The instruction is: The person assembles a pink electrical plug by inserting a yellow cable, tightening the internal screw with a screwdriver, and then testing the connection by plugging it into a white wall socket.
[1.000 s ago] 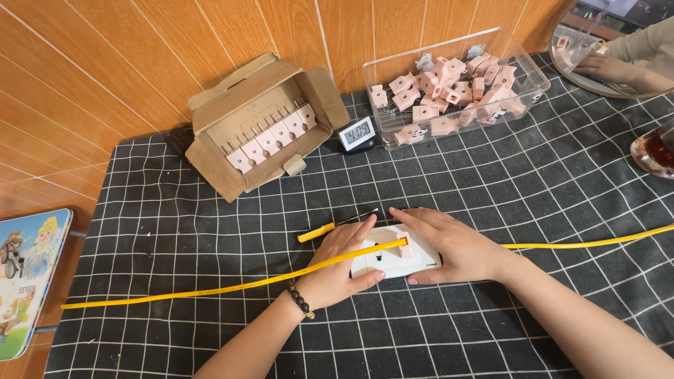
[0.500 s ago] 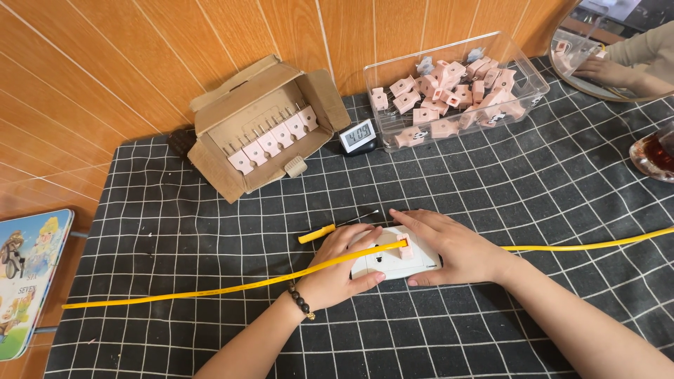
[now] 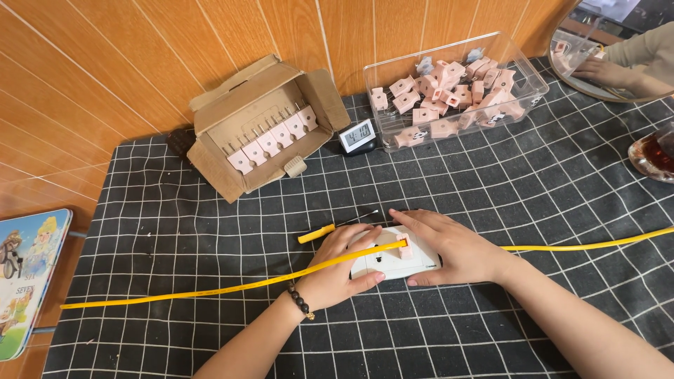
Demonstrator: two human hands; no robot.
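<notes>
Single view, head-mounted. Looks steeply down and forward over the desk [image 3: 210, 330], which is covered in a black grid-pattern cloth. Close range: both forearms enter from the bottom edge, left hand [image 3: 337, 270] and right hand [image 3: 449, 245] just below centre frame. The far edge of the view reaches the wood-panelled wall [image 3: 140, 56]. No second view to compare overlap.

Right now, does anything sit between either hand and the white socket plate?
Nothing visible does. The left hand and right hand both rest directly on the white socket plate; only the yellow cable crosses over it.
</notes>
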